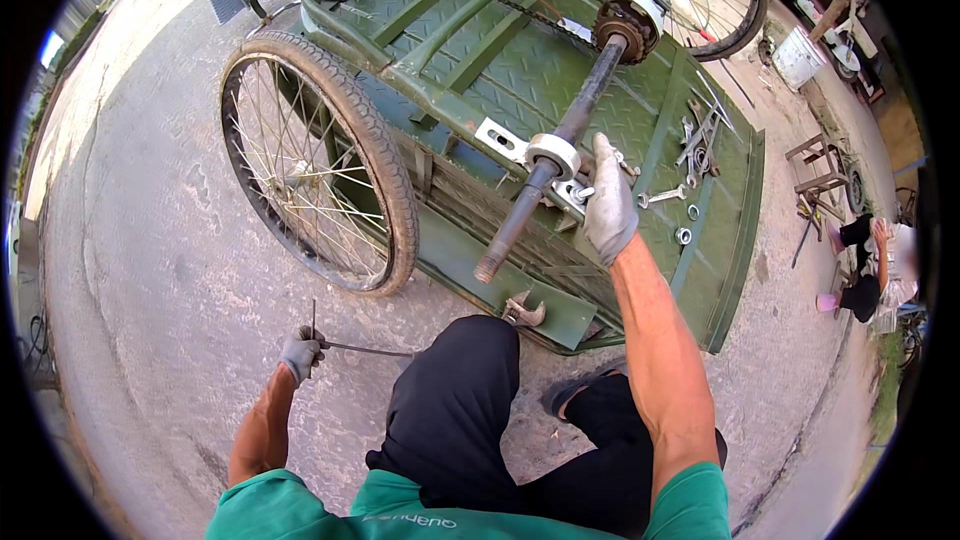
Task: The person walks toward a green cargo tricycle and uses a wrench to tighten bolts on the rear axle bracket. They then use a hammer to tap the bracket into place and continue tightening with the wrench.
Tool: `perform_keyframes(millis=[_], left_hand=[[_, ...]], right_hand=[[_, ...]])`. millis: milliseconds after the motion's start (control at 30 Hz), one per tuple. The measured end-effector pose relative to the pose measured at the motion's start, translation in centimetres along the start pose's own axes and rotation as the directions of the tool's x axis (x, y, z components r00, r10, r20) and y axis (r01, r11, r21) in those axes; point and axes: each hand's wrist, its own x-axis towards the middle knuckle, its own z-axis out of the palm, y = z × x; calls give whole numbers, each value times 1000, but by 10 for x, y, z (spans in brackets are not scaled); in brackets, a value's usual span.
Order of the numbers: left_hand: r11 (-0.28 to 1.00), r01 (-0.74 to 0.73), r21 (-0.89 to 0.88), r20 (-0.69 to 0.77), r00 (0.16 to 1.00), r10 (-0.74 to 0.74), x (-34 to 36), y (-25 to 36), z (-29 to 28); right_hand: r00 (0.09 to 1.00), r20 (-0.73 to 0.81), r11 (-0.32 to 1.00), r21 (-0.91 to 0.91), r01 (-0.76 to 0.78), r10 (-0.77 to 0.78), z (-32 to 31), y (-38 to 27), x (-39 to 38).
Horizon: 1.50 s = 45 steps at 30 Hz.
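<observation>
My left hand (pixel 301 351), in a grey work glove, is closed around a thin dark T-shaped metal rod (pixel 368 349), held low over the ground at the left. My gloved right hand (pixel 611 205) rests by the bearing bracket with its fingers stretched out, seemingly touching the bolt (pixel 580 195). Part of that bracket is hidden behind the hand. A long steel axle (pixel 592 100) passes through the white ring-shaped bearing (pixel 552 154), its threaded end toward me. The slotted white bracket plate (pixel 500 138) sits on the edge of the green cart frame (pixel 450 118).
A spoked wheel (pixel 310 165) lies left of the green cart bed (pixel 505 70). Wrenches (pixel 700 140) and a loose ring nut (pixel 683 236) lie on the bed. An adjustable wrench (pixel 524 310) lies near my knee. A bucket (pixel 798 58), a stool (pixel 820 165) and a person (pixel 870 265) are at right.
</observation>
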Motion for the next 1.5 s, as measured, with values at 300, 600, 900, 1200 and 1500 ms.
perform_keyframes(millis=[300,600,900,1200,1500], left_hand=[[625,-305,719,131,942,308,-153,154,62],[113,-690,715,309,457,834,-407,388,105],[-105,-816,569,478,224,849,-439,499,207],[-239,-806,542,701,276,658,-409,523,305],[-279,-818,504,737,239,633,-383,533,321]], right_hand=[[998,60,970,240,-27,13,-7,2,-6],[998,22,952,304,45,-54,-12,29,-2],[994,-81,938,334,95,-72,2,32,2],[992,-93,974,202,102,-84,1,14,-11],[992,-82,963,241,117,-100,-2,33,2]])
